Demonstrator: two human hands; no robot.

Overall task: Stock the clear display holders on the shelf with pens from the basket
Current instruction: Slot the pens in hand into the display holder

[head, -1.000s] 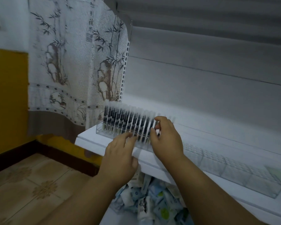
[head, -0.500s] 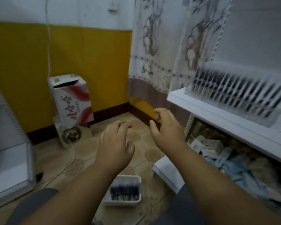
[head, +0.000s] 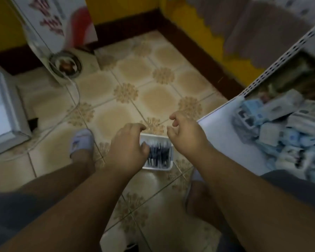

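A small white basket stands on the tiled floor between my feet, holding several dark pens laid side by side. My left hand hovers over the basket's left side with loosely curled fingers and covers part of it; it holds nothing. My right hand hangs just right of the basket's far corner, fingers loosely curled and empty. The clear display holders and the upper shelf are out of view.
A low white shelf at the right carries a heap of small packets. A red-and-white carton and a round metal dish sit at the far left by the yellow wall. A white cabinet stands left.
My view swung from the shelf's filled holder down to the floor. Both hands left the holder and came down empty over the basket.
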